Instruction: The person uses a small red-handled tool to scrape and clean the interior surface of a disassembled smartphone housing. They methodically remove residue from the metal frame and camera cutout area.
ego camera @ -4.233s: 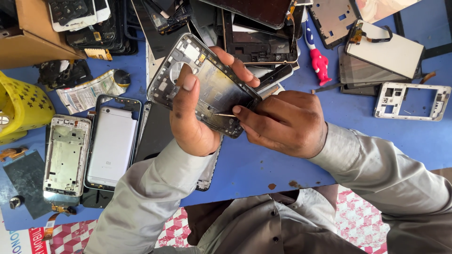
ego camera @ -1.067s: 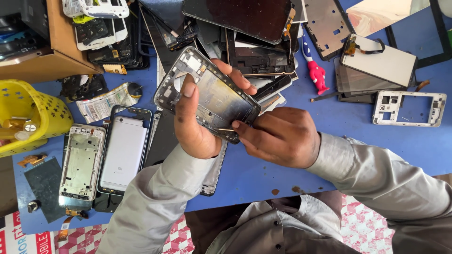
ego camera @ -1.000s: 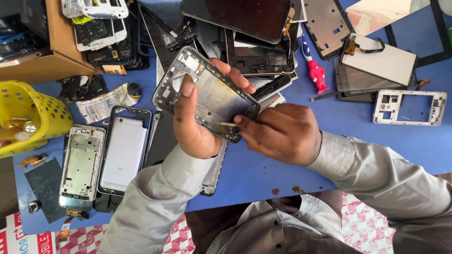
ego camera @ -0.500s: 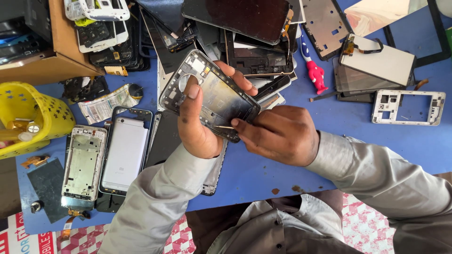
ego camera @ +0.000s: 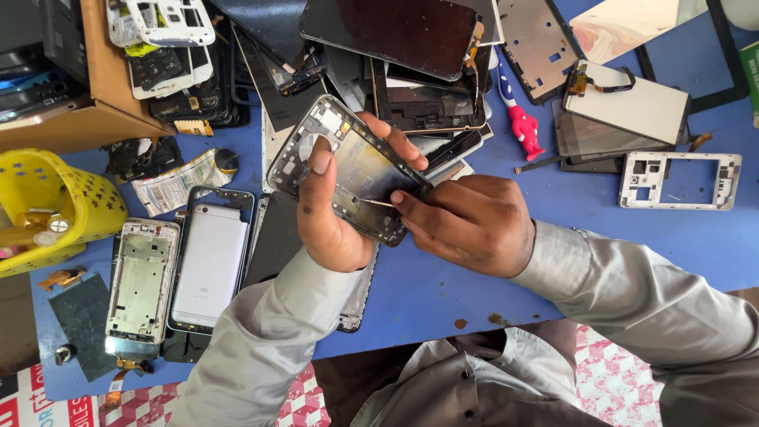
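Note:
My left hand [ego camera: 332, 217] grips a dark metal phone frame [ego camera: 356, 162] from below, thumb lying across its inner face, fingers curled over its far edge. The frame is tilted above the blue table [ego camera: 443, 292]. My right hand [ego camera: 474, 221] is closed on a thin metal tool [ego camera: 373, 202] whose tip touches the inside of the frame near its lower edge. Both forearms wear grey sleeves.
Phone parts lie all around: a white phone back [ego camera: 209, 265] and a silver frame [ego camera: 142, 277] at left, a white frame [ego camera: 680, 180] at right, stacked screens [ego camera: 395, 35] at the back. A yellow basket [ego camera: 55, 202], a cardboard box [ego camera: 87, 103] and a red-handled screwdriver [ego camera: 522, 126] sit nearby.
The two hands stay together on the frame. The tool tip has shifted slightly along the frame's inside, and the view has drifted a little.

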